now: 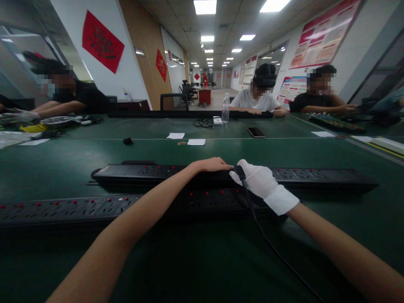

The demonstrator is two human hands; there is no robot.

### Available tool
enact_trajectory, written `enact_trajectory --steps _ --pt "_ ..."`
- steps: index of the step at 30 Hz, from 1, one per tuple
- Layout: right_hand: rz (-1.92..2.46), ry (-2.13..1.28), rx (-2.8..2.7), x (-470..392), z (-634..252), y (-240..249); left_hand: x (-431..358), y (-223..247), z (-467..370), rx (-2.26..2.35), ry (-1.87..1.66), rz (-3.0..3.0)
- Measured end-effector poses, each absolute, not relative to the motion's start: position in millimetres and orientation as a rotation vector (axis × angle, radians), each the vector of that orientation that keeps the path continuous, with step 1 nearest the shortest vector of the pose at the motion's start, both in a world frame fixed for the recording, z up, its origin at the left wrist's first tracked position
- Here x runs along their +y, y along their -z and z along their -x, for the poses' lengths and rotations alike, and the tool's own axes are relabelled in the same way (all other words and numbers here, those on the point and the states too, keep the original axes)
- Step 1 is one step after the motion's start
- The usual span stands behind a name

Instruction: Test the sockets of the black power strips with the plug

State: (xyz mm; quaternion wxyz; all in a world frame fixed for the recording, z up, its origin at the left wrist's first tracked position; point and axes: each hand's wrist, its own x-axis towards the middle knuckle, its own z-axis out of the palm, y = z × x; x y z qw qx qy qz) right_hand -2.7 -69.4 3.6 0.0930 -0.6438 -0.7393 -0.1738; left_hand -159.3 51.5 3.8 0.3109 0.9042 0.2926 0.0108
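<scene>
Two long black power strips lie across the green table, one behind the other. On the far power strip (303, 176) are sockets with small red dots. The near power strip (78, 209) runs off the left edge of the view. My bare left hand (214, 164) is closed on the middle of the far strip, with its thumb hidden. Just right of it, my right hand (257, 179) in a white glove is closed around a black plug (240, 171) at the far strip. From the plug a black cable (268, 240) hangs toward the lower right. Whether the plug sits in a socket is hidden.
Farther back are a phone (255, 132), white paper pieces (196, 142), a small black object (127, 141), a water bottle (225, 108) and a coiled cable (203, 123). People sit at the far side (257, 99), left (75, 94) and right (318, 94).
</scene>
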Motion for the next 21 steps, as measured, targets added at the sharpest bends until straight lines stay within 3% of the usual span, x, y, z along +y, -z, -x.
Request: enact_trajectory --steps 21 --pt "1.877 0.576 -2.202 -67.9 0.7 -1.1 51.0 -4.2 159.1 0.787 -0.021 -2.392"
